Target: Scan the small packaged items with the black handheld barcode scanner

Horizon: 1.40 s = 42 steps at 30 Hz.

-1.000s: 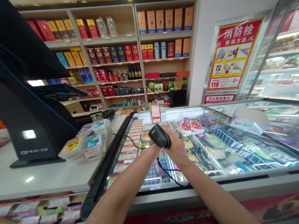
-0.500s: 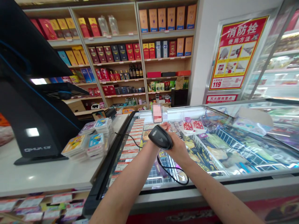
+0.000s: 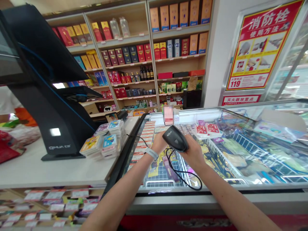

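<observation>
My right hand (image 3: 194, 154) is wrapped round the handle of a black barcode scanner (image 3: 175, 138), held above the glass-topped freezer (image 3: 223, 192). Just left of the scanner is my left hand (image 3: 159, 141), with a grey band (image 3: 151, 153) on its wrist. The scanner head hides the left fingers, so whether they grip anything does not show. A black cable (image 3: 190, 173) loops below the scanner over the glass. Beyond the hands, a blurred pink card-like thing (image 3: 168, 115) stands near the freezer's far side.
Stacked small flat packs (image 3: 109, 144) sit on the white counter (image 3: 60, 171) to the left, beside a black checkout screen stand (image 3: 55, 125). Red-and-white packs (image 3: 207, 129) lie on the freezer glass. Shelves of boxed bottles (image 3: 139, 53) line the back wall.
The view has swung a little left. My left hand has drawn leftward from behind the scanner, and its wristband now shows. My right hand still grips the scanner.
</observation>
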Each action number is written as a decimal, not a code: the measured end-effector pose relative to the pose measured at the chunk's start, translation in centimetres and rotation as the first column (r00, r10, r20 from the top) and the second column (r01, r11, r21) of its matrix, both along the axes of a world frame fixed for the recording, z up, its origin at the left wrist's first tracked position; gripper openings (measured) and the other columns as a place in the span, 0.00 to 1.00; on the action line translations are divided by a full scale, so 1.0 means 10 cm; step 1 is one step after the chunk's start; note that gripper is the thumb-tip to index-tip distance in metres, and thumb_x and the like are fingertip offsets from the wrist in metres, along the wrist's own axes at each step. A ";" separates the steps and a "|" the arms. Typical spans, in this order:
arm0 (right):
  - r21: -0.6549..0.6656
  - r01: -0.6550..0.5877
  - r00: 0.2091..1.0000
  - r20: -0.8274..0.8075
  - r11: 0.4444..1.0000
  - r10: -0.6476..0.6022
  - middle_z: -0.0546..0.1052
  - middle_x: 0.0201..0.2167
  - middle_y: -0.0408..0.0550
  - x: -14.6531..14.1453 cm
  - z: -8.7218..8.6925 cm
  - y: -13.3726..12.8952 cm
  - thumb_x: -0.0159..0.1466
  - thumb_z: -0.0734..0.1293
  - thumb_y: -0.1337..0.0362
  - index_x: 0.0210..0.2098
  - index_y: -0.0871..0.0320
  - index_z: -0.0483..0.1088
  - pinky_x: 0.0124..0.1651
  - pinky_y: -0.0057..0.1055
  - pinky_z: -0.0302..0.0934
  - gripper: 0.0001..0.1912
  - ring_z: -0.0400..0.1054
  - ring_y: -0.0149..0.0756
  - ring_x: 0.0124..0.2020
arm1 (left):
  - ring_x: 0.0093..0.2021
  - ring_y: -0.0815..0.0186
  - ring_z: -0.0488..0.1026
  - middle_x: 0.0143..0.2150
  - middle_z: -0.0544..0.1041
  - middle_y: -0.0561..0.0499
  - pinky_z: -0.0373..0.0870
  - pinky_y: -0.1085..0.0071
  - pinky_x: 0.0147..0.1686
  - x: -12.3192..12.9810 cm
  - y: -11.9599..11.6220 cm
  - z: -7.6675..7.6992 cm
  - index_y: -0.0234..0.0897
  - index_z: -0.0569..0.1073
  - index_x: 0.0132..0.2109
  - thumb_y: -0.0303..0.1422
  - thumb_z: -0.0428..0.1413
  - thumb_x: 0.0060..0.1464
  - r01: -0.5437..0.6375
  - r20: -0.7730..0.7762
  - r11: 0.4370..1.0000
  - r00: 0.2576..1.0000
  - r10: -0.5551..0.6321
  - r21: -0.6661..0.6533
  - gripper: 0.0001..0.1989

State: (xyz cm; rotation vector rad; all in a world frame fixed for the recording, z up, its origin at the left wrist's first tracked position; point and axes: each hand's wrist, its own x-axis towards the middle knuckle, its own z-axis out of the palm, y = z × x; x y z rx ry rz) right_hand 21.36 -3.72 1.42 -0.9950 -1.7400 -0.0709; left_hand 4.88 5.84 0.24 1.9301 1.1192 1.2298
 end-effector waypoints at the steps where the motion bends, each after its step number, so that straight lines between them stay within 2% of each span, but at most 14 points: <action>1: -0.007 0.008 1.000 -0.008 1.000 -0.008 0.66 0.28 0.42 0.00 0.01 -0.01 0.59 0.65 0.68 0.32 0.54 0.63 0.33 0.30 0.58 0.05 0.65 0.36 0.30 | 0.49 0.54 0.73 0.40 0.79 0.43 0.66 0.58 0.54 -0.11 -0.07 0.02 0.34 0.76 0.37 0.26 0.56 0.52 -0.017 -0.060 0.999 0.998 0.019 0.040 0.06; 4: -0.029 0.028 0.999 -0.021 0.999 -0.029 0.65 0.27 0.41 0.00 0.03 -0.02 0.59 0.66 0.65 0.31 0.54 0.62 0.32 0.30 0.56 0.06 0.64 0.35 0.29 | 0.53 0.56 0.72 0.49 0.77 0.42 0.65 0.57 0.56 -0.45 -0.27 0.07 0.36 0.74 0.48 0.25 0.51 0.55 -0.057 -0.385 0.963 0.909 0.159 0.263 0.14; 6: -0.040 0.037 0.999 -0.011 0.999 -0.037 0.66 0.28 0.42 0.00 0.04 -0.03 0.58 0.67 0.63 0.32 0.54 0.62 0.32 0.30 0.56 0.07 0.64 0.36 0.29 | 0.54 0.57 0.71 0.52 0.76 0.42 0.65 0.58 0.56 -0.67 -0.39 0.12 0.36 0.72 0.52 0.27 0.52 0.56 -0.083 -0.498 0.933 0.827 0.260 0.350 0.17; 8: -0.045 0.039 0.999 0.013 0.998 -0.039 0.67 0.29 0.43 0.00 0.04 -0.03 0.57 0.67 0.63 0.33 0.54 0.63 0.33 0.30 0.57 0.08 0.65 0.36 0.31 | 0.55 0.56 0.71 0.54 0.75 0.42 0.62 0.55 0.59 -0.87 -0.53 0.16 0.37 0.71 0.54 0.28 0.51 0.57 -0.122 -0.574 0.898 0.731 0.370 0.423 0.18; 12: -0.049 0.031 0.997 0.067 0.998 -0.028 0.69 0.32 0.45 0.01 0.02 -0.01 0.56 0.67 0.65 0.36 0.55 0.63 0.34 0.31 0.59 0.10 0.66 0.38 0.33 | 0.58 0.55 0.67 0.57 0.73 0.41 0.45 0.47 0.65 -1.20 -0.80 0.24 0.38 0.68 0.58 0.29 0.47 0.61 -0.251 -0.601 0.791 0.535 0.594 0.558 0.20; 15: -0.058 0.040 0.996 0.078 0.998 -0.035 0.70 0.34 0.47 0.01 0.01 0.00 0.56 0.67 0.65 0.39 0.55 0.64 0.35 0.32 0.60 0.12 0.67 0.39 0.34 | 0.62 0.50 0.62 0.60 0.69 0.36 0.38 0.42 0.65 -1.41 -0.95 0.24 0.34 0.65 0.61 0.31 0.46 0.61 -0.343 -0.569 0.701 0.415 0.710 0.625 0.23; 17: -0.065 0.040 0.996 0.085 0.997 -0.035 0.71 0.35 0.48 0.00 0.00 0.00 0.56 0.67 0.66 0.41 0.55 0.64 0.37 0.33 0.61 0.13 0.68 0.40 0.36 | 0.65 0.47 0.58 0.62 0.66 0.32 0.36 0.39 0.64 -1.54 -1.00 0.22 0.29 0.63 0.63 0.33 0.46 0.60 -0.409 -0.534 0.634 0.342 0.773 0.656 0.26; 20: -0.080 0.040 0.994 0.109 0.996 -0.031 0.73 0.36 0.48 -0.01 -0.01 0.00 0.55 0.68 0.66 0.42 0.56 0.65 0.38 0.34 0.62 0.15 0.69 0.41 0.37 | 0.68 0.42 0.51 0.64 0.61 0.27 0.39 0.34 0.62 -1.70 -1.04 0.19 0.24 0.60 0.65 0.36 0.46 0.60 -0.486 -0.488 0.554 0.268 0.831 0.676 0.29; 24: -0.086 0.035 0.992 0.124 0.996 -0.024 0.74 0.38 0.49 -0.03 -0.02 0.00 0.56 0.67 0.66 0.44 0.56 0.65 0.40 0.34 0.63 0.16 0.70 0.42 0.39 | 0.69 0.39 0.48 0.65 0.59 0.25 0.35 0.30 0.60 -1.85 -1.09 0.16 0.25 0.63 0.62 0.37 0.45 0.60 -0.488 -0.469 0.519 0.232 0.852 0.701 0.28; 28: -0.087 0.026 0.993 0.120 0.996 -0.015 0.74 0.38 0.49 -0.04 -0.02 -0.01 0.54 0.67 0.67 0.45 0.56 0.65 0.40 0.35 0.64 0.18 0.70 0.42 0.39 | 0.69 0.41 0.48 0.65 0.60 0.26 0.28 0.31 0.60 -1.92 -1.12 0.14 0.27 0.67 0.59 0.37 0.43 0.61 -0.452 -0.472 0.511 0.206 0.857 0.731 0.24; 38: -0.092 0.031 0.992 0.127 0.995 -0.019 0.74 0.39 0.49 -0.03 -0.04 0.01 0.54 0.68 0.67 0.46 0.56 0.64 0.40 0.35 0.64 0.20 0.71 0.43 0.40 | 0.67 0.46 0.54 0.61 0.67 0.34 0.27 0.36 0.62 -1.93 -1.16 0.13 0.35 0.70 0.56 0.35 0.43 0.62 -0.458 -0.497 0.556 0.253 0.830 0.694 0.20; 42: -0.087 0.020 0.993 0.117 0.996 -0.010 0.74 0.39 0.49 -0.03 -0.02 0.00 0.54 0.68 0.67 0.45 0.55 0.65 0.41 0.34 0.64 0.19 0.70 0.42 0.39 | 0.64 0.49 0.60 0.59 0.71 0.43 0.30 0.39 0.64 -1.94 -1.17 0.11 0.42 0.70 0.55 0.34 0.40 0.63 -0.449 -0.464 0.546 0.288 0.838 0.707 0.20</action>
